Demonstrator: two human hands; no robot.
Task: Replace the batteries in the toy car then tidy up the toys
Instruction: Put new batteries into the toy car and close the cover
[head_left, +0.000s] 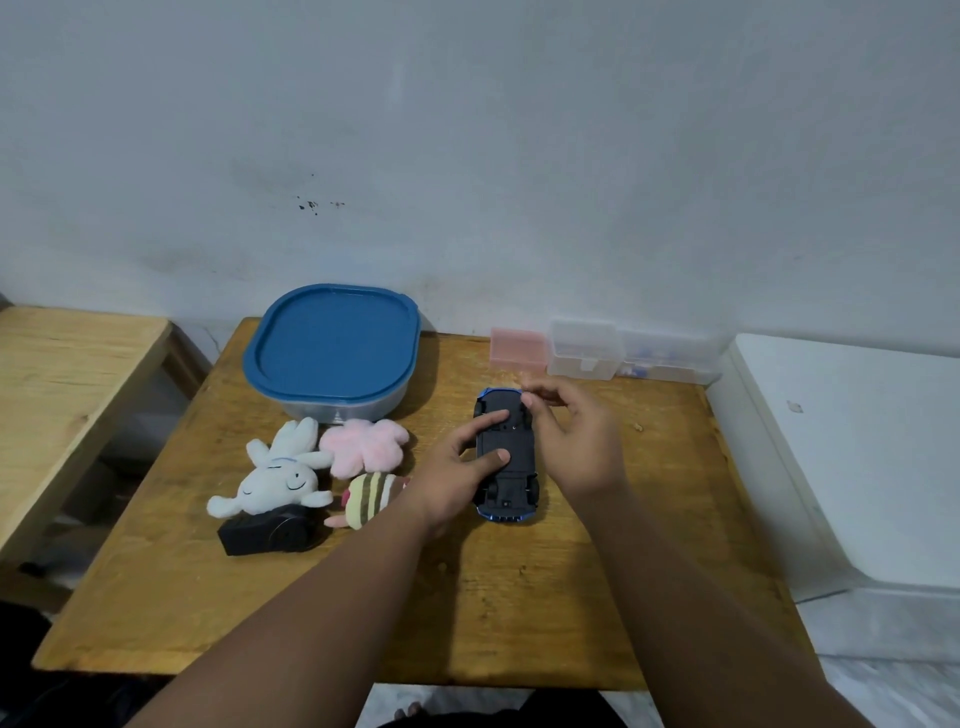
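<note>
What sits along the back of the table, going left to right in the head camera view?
Left to right: blue-lidded container, pink box, clear latched box, second clear box holding blue bits.

Wooden table (467, 597), stained grey wall (519, 156)

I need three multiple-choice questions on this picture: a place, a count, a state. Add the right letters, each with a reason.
1. The black plastic remote controller lies: A) beside the white plush rabbit; B) on a blue lid; C) inside a clear box.
2. Plush toys on the wooden table: A) two; B) three; C) five.
3. The blue toy car lies: A) on its wheels; B) on its side; C) upside down.
1 A: it lies by the rabbit. 2 B: rabbit, pink plush flower, striped plush toy. 3 C: its black underside faces up under the left hand.
</note>
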